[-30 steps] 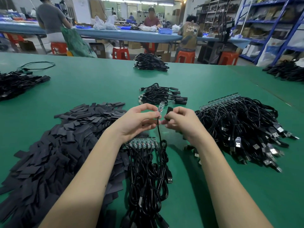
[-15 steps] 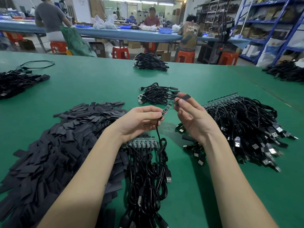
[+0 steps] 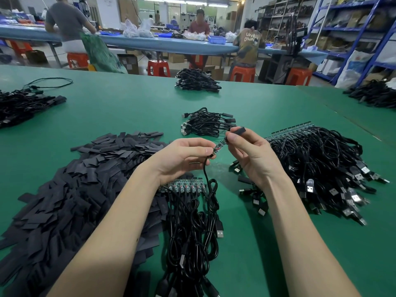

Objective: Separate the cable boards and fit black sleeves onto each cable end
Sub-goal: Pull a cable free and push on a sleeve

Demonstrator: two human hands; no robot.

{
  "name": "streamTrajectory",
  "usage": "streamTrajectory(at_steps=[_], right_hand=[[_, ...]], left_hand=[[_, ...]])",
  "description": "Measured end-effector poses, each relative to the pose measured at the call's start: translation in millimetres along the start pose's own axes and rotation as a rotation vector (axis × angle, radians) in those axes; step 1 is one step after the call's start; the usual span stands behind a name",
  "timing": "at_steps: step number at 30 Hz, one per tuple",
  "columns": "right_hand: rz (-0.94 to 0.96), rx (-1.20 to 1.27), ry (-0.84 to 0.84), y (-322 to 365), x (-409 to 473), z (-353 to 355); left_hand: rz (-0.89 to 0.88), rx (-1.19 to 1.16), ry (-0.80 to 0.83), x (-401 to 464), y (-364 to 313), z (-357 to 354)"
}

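- Left hand (image 3: 182,155) is pinching one separated cable board (image 3: 219,146) above the table (image 3: 132,108).
- Right hand (image 3: 250,155) is pinching a black sleeve (image 3: 237,131) at the board's tip.
- Small finished bundle (image 3: 205,123) is lying beyond; unseparated strip (image 3: 184,186) and large pile (image 3: 321,163) are awaiting sleeves.

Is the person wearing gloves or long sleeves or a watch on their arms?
No. The left hand and right hand are bare, with no gloves. Both forearms are uncovered as far as the picture shows: no sleeves, watch, bracelet or rings in sight. The fingers have short, plain nails.
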State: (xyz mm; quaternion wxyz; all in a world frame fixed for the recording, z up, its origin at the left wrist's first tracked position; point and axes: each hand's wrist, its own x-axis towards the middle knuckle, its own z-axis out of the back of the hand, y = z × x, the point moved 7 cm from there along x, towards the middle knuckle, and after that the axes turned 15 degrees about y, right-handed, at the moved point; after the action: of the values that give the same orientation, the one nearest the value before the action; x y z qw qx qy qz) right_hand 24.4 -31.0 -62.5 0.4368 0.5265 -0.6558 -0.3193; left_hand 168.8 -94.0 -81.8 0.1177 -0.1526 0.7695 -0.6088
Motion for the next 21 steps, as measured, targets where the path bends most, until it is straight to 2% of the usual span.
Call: streamTrajectory(at_steps=[10,17,21], right_hand=[[-0.184,-0.094,0.133,-6.2,-9.2,0.9],[-0.13,-0.001,0.213,-6.7,-9.2,-5.2],[-0.157,-0.094,0.212,-2.3,-8.7,-3.3]], left_hand=[[0.026,0.147,0.098,-5.8,-1.0,-2.2],[-0.003,0.102,0.121,-3.2,0.6,-5.3],[0.001,0.127,0.089,-3.9,0.4,-1.9]])
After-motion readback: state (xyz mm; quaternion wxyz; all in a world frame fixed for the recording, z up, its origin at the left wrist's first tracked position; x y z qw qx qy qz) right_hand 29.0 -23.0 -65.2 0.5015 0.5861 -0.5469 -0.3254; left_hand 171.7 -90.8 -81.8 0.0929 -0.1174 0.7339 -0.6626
